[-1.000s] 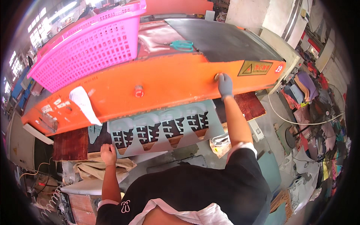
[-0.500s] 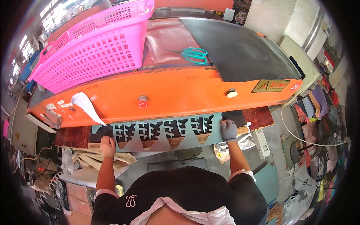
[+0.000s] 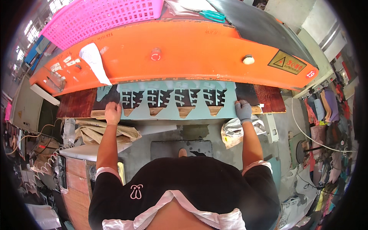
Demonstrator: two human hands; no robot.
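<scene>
Pale blue sheet [image 3: 172, 111], already cut with shapes, lies under the orange press [image 3: 184, 57]; left hand [image 3: 113, 113] and gloved right hand [image 3: 243, 111] press flat on its ends, removal not done.

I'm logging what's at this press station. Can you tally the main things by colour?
Orange: 1, the press head
Pink: 1, the basket
Pale teal: 1, the cut-out sheet under the bare left hand and the grey-gloved right hand
Teal-green: 1, the scissors
Total: 4
</scene>
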